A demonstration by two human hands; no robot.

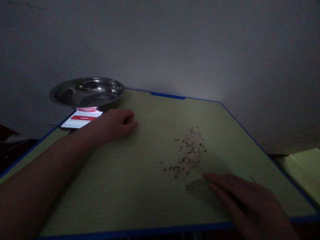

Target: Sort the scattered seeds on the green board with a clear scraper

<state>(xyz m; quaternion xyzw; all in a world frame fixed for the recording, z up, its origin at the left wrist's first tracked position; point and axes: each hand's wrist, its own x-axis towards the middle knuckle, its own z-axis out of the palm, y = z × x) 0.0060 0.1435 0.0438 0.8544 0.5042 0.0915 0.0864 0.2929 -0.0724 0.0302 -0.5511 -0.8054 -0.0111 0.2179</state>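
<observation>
My left hand (116, 124) rests loosely closed on the table beside the phone, its fingers curled and nothing showing in them. Between the thumb and fingers of my right hand (247, 196), at the lower right, is a thin see-through piece (198, 185) with a curved, ribbed-looking edge. It is dim and blurred, so I cannot tell its kind. Just beyond it, a patch of small pale grains (191, 158) mixed with darker brown bits lies spread on the table. A few brown bits are scattered at the patch's edges.
A wide steel basin (87, 91) stands at the back left. The phone (81, 119) with a lit screen lies in front of it. The pale green table (140, 200) has a blue rim and meets a grey wall (160, 43). A yellowish surface (303, 170) is at the right.
</observation>
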